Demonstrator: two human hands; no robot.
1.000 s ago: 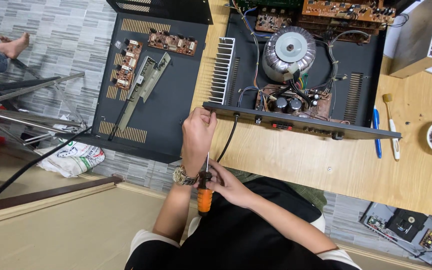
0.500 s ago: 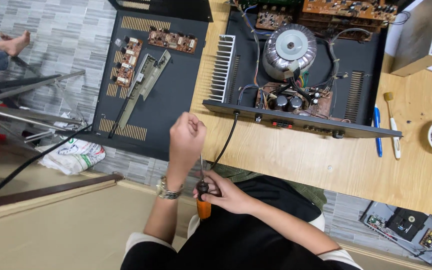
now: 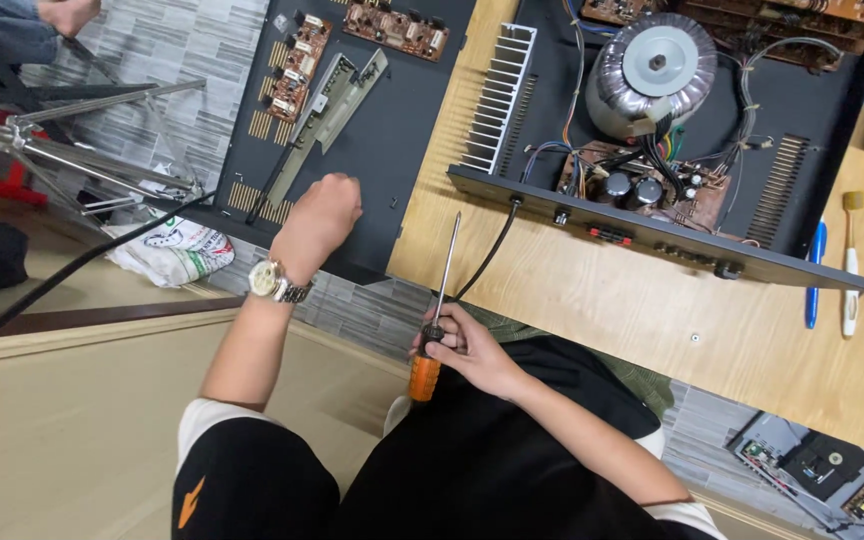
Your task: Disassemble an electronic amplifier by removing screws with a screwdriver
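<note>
Orange-handled screwdriver [image 3: 436, 320] sits in the right hand [image 3: 472, 352], fingers wrapped tight round the grip end, shaft pointing up and away from the palm toward the edge of the wooden table [image 3: 652, 320]. Its tip ends just short of the black front panel [image 3: 652, 235] of the opened amplifier [image 3: 652, 120], right beside the black cable [image 3: 487, 255] that runs from that panel back down past the fist.

Off to the other side of the screwdriver, the left hand [image 3: 317, 220] is curled shut into a loose fist over the near edge of the black metal cover [image 3: 372, 140]; can't tell if it's pinching anything small inside. A metal wristwatch [image 3: 274, 282] is on that wrist.

Beyond the left fist, on the cover, lie a grey metal bracket [image 3: 327, 110] and a couple of brown circuit boards [image 3: 297, 65].

Beyond the screwdriver tip, inside the amp, you've got the ribbed heat sink [image 3: 502, 95], the big round transformer [image 3: 652, 70], and a small board with capacitors [image 3: 642, 185]. Well out to the right of the grip, a blue pen [image 3: 814, 275] and a toothbrush [image 3: 850, 265] lie side by side on the table.
</note>
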